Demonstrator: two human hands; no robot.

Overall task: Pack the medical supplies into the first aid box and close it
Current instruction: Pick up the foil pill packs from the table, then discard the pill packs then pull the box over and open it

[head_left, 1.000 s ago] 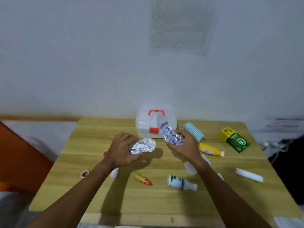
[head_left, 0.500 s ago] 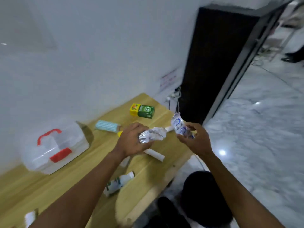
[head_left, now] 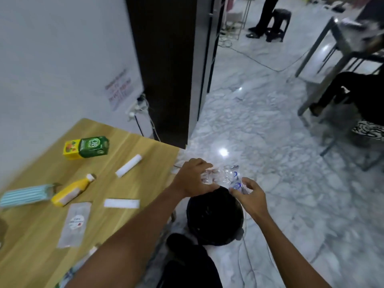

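Your left hand (head_left: 193,179) and right hand (head_left: 249,196) both pinch crumpled clear plastic wrappers (head_left: 227,176) above the round black bin (head_left: 214,223), just past the wooden table's (head_left: 31,256) edge. Packing looks barely begun: the green-and-yellow carton (head_left: 87,147), yellow plastic bottle (head_left: 70,191) and white tube (head_left: 128,168) lie loose. The first aid box is out of view.

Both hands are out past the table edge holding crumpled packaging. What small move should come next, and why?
Probably open both hands and let the crumpled packaging drop. The left hand and right hand grip it seemingly right above the black bin on the floor, past the edge of the table.
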